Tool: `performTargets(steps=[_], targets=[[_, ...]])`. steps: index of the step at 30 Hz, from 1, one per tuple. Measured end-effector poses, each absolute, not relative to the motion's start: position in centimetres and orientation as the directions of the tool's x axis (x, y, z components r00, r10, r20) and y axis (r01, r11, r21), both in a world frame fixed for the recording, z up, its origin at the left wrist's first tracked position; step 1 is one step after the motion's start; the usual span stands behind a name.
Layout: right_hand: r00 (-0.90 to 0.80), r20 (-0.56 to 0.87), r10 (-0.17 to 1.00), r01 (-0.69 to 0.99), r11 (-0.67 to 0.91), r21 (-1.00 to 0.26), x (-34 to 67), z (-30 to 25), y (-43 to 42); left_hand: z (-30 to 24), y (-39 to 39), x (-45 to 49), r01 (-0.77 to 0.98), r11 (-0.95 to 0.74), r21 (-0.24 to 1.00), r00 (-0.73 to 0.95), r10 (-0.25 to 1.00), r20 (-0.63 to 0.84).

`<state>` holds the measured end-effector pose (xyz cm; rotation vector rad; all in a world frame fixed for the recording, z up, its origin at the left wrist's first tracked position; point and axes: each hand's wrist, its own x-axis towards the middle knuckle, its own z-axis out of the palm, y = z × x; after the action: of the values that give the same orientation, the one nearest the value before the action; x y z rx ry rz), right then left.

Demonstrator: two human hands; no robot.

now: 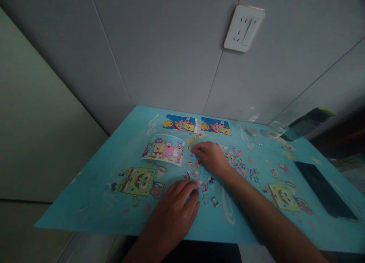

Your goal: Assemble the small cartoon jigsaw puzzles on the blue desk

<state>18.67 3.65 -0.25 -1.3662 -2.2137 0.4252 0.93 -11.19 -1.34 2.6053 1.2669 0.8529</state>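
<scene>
Small colourful jigsaw puzzle pieces (203,187) lie loose on the table between my hands. My right hand (211,156) reaches across them, thumb and fingertips drawn together at a small puzzle piece (189,148) near the right edge of the picture card. My left hand (178,204) rests lower on the table with its fingers loosely bent and apart. Its fingertips touch or hover just over the nearest pieces. The picture card (164,151), showing cartoon figures, lies slightly curled to the left of my right hand. More pieces (241,162) are spread beyond my right forearm.
Two blue cartoon cards (179,123) (216,125) lie at the back of the turquoise table (99,187). A clear container (275,130) and a round lid (251,131) stand back right. A dark flat object (323,189) lies at the right. A wall with a socket (244,28) rises behind.
</scene>
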Motion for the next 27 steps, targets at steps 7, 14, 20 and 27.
performTargets(steps=[7, 14, 20, 27], targets=[[-0.421, 0.307, 0.853, 0.797, 0.510, -0.324, 19.1, -0.5, 3.4, -1.5, -11.1, 0.8, 0.690, -0.643, 0.333, 0.491, 0.754, 0.436], [-0.441, 0.309, 0.842, 0.788, 0.529, -0.316, 20.1, -0.2, 3.1, -1.2, -11.2, 0.8, 0.686, -0.638, 0.350, 0.497, 0.762, 0.415], [-0.389, 0.338, 0.857, 0.789, 0.500, -0.358, 23.1, 0.4, 3.3, -1.0, -11.2, 0.8, 0.682, -0.645, 0.346, 0.506, 0.757, 0.413], [-0.456, 0.223, 0.861, 0.840, 0.500, -0.211, 24.9, -0.2, 2.8, -1.3, -11.2, 0.7, 0.683, -0.650, 0.334, 0.515, 0.752, 0.411]])
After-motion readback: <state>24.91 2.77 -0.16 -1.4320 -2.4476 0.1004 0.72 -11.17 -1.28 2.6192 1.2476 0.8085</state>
